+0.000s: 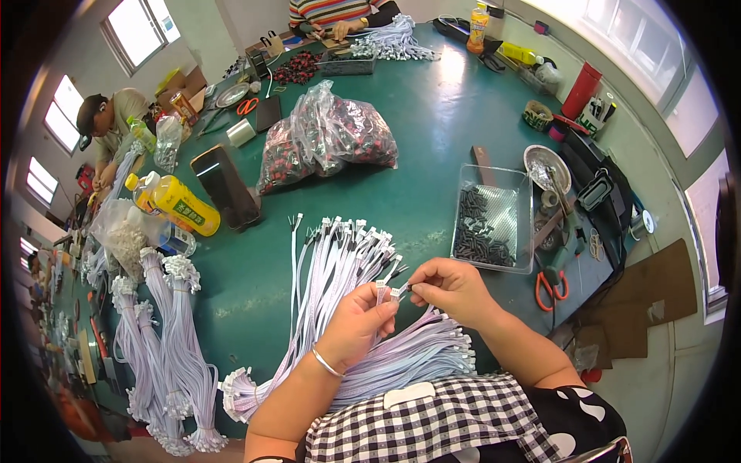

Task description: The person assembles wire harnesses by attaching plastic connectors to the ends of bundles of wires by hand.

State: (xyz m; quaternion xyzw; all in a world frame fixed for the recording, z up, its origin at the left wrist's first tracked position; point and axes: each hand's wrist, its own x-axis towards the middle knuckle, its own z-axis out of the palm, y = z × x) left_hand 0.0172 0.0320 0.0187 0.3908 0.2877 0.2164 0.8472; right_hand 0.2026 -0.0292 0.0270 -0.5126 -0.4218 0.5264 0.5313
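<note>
My left hand, with a bangle at the wrist, is closed around flat white cables whose white plug connectors stick up past the thumb. Right beside it, the thumb and forefinger of my right hand are pinched together at the cable ends; the small piece between them is too small to make out. Beyond my hands a fan of white cables lies on the table, with white connectors and dark-tipped wire ends. Under my wrists another cable bundle stretches to the right in front of my checked apron.
At right stands a clear tray of small black sleeves, near orange-handled scissors and a metal bowl. A phone, a bottle and tied cable bundles are left. Bagged red-black parts lie ahead; two people work farther off.
</note>
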